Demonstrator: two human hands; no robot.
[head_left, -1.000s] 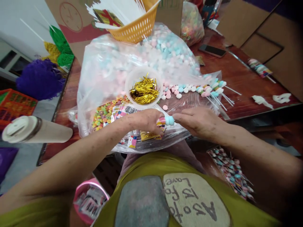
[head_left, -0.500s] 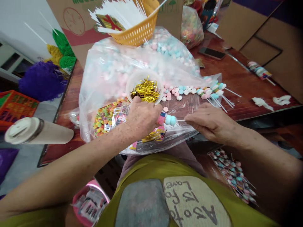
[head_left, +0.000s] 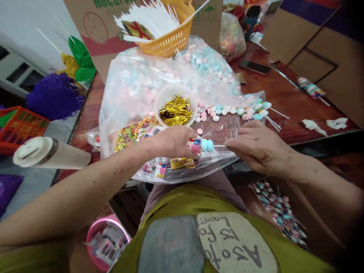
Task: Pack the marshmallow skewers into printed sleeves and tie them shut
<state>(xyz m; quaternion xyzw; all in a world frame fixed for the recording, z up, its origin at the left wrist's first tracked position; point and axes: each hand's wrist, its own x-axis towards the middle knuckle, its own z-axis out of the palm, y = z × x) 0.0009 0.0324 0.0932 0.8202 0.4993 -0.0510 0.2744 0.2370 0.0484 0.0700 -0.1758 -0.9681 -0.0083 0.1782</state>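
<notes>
Over the plastic sheet, my left hand (head_left: 178, 141) is closed around the wrapped end of a marshmallow skewer (head_left: 207, 145). Blue marshmallows and a colourful printed wrapper show beyond the fingers. My right hand (head_left: 251, 146) pinches the white stick at the skewer's other end. Just behind my left hand stands a clear round tub (head_left: 159, 100) of gold twist ties (head_left: 178, 110). Printed wrappers and more gold ties (head_left: 182, 163) lie under and in front of that hand. Past my right hand lies a bunch of marshmallow skewers (head_left: 256, 106).
Loose marshmallows (head_left: 210, 110) and ring cereal (head_left: 126, 137) lie around a large plastic bag (head_left: 119, 83). Behind it sits a yellow basket (head_left: 170, 43) of white sticks. A tumbler (head_left: 54, 152) is at left, a phone (head_left: 255, 67) at back right. Below are a pink bucket (head_left: 92, 231) and finished skewers (head_left: 280, 212).
My left hand has turned and slid slightly down along the wrapper, so more of the wrapper shows. My right hand keeps its pinch on the stick. The view has shifted a little.
</notes>
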